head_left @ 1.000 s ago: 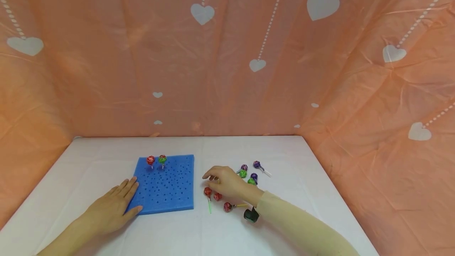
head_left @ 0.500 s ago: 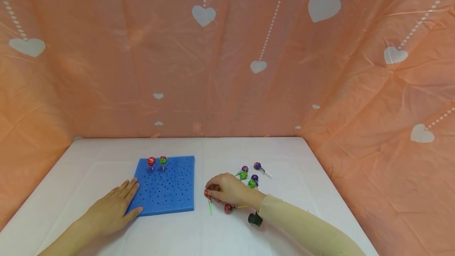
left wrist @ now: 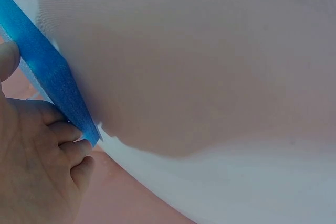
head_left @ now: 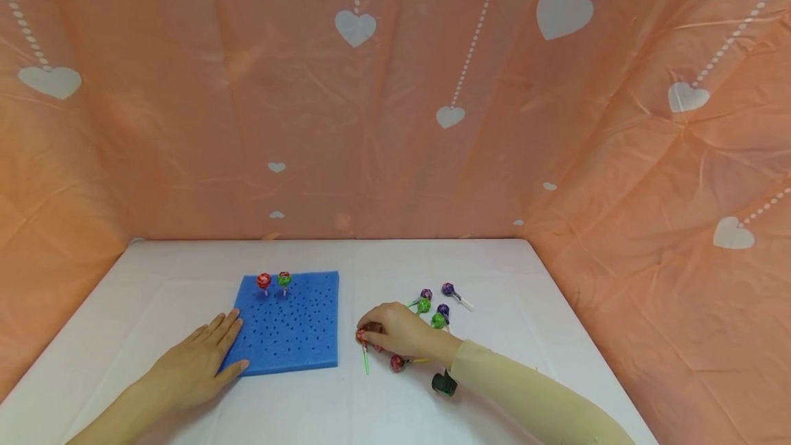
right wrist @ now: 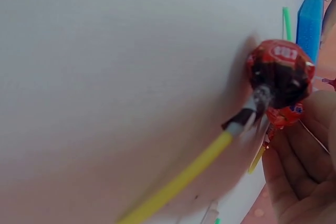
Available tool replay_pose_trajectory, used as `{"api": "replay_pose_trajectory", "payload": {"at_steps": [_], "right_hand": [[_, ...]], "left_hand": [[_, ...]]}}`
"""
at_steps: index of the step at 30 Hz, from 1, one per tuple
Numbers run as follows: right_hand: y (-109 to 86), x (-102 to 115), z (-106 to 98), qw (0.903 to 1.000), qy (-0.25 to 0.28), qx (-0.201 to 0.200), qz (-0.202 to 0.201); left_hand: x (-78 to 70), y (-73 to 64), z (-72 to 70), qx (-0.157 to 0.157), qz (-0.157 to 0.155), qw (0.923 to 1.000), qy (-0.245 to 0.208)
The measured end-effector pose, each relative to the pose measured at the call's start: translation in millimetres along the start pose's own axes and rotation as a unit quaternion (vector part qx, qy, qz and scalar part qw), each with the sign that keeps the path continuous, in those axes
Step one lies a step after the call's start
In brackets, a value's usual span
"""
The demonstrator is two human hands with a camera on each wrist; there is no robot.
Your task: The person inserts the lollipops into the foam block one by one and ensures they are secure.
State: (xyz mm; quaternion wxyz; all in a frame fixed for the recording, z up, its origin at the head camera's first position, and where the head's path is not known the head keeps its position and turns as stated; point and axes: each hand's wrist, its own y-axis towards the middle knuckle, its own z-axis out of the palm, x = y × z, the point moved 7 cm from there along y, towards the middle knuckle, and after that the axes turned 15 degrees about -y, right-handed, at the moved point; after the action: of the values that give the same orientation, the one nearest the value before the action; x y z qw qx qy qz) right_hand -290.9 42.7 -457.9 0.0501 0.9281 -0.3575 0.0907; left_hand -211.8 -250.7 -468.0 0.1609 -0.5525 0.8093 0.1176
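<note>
My left hand (head_left: 194,362) lies flat with straight fingers along the left edge of a blue foam board (head_left: 309,356) dotted with small holes. In the left wrist view its fingers touch the edge of the board (left wrist: 47,66). A red lollipop (head_left: 264,281) and a green-and-red lollipop (head_left: 283,280) stand upright near the board's back left. Right of the board, my right hand (head_left: 395,328) pinches the head of a red-wrapped lollipop with a green stick (head_left: 366,362) between thumb and curled index finger. Another red lollipop (right wrist: 286,115) lies by its fingers, partly hidden.
A dark red lollipop with a yellow stick (head_left: 397,363) lies nearer the front. Several purple and green lollipops, one a purple lollipop (head_left: 448,289), lie behind the right wrist. A dark band-like object (head_left: 443,383) is under the right forearm. An orange heart-printed cloth (head_left: 395,177) encloses the white table (head_left: 296,407).
My right hand has come down and slightly towards me, and its thumb and index finger have closed on the red lollipop's head. The left hand has stayed on the board.
</note>
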Motion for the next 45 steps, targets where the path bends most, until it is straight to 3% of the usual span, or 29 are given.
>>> {"api": "replay_pose_trajectory", "payload": {"at_steps": [12, 19, 25, 36, 45], "right_hand": [[-2.2, 0, -2, 0.9996, 0.005, -0.027, 0.001], [-5.3, -1, -5, 0.9979, 0.034, -0.055, 0.001], [-9.3, -4, -11, 0.9936, 0.084, -0.072, 0.021], [-9.5, -3, -30, 0.985, 0.121, -0.114, 0.046], [5.3, 3, -50, 0.972, 0.11, -0.207, -0.011]], "left_hand": [[-0.7, -1.0, -1.9, 0.0, -0.005, 1.0, -0.004], [-1.5, -1.7, -2.9, -0.007, -0.001, 1.0, -0.003], [-1.8, -1.8, -2.8, -0.008, -0.001, 1.0, -0.002], [-1.4, -0.8, -1.7, 0.003, -0.006, 1.0, 0.0], [-1.3, 0.0, -0.9, 0.006, -0.005, 1.0, -0.004]]}}
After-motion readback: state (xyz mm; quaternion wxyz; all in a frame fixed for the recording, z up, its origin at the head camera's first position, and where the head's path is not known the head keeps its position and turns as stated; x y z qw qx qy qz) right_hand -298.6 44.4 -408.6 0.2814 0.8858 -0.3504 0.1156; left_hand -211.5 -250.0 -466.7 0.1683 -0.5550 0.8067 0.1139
